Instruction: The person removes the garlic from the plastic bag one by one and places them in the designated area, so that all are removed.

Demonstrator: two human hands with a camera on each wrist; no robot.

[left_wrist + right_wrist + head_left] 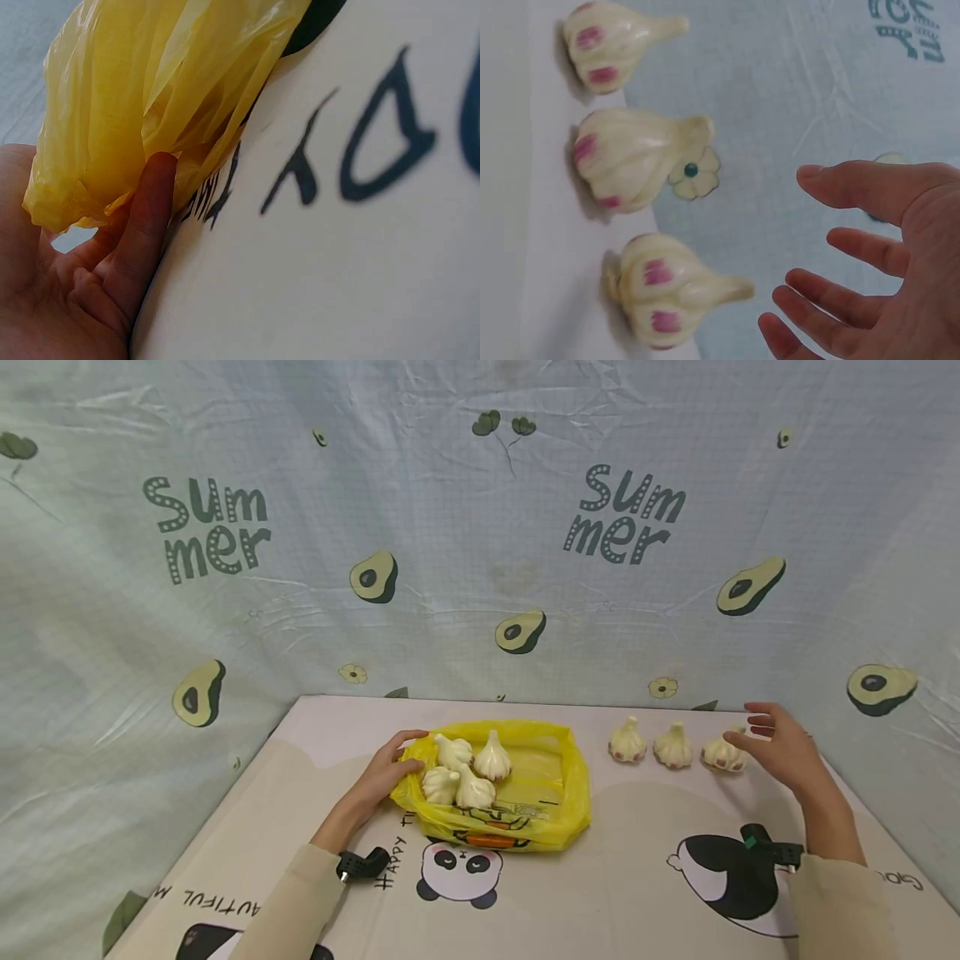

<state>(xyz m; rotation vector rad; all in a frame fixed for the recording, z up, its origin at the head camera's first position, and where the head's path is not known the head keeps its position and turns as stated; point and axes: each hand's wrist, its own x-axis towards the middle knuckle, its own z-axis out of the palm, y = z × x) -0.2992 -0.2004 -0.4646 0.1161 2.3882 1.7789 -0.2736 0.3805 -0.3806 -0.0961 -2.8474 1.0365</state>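
Note:
My left hand [381, 777] holds the left edge of a yellow plastic bag [576, 785], which lies with its mouth spread wide. In the left wrist view, the thumb and fingers pinch the bag's crumpled rim [97, 157]. Several white garlic bulbs [476, 791] sit inside, bunched toward the left. On the right, three more bulbs with purple patches stand in a row: a left one [627, 741], a middle one [672, 747] and a right one [724, 753]. Fingers spread and holding nothing, my right hand [783, 750] hovers by the right bulb, partly overlapping it in the head view.
A pale printed cloth with a panda [460, 872] and lettering covers the table. Behind it hangs a light blue curtain [450, 485] with avocado prints, meeting the table's back edge. Black wrist straps with cameras [366, 864] sit on both forearms.

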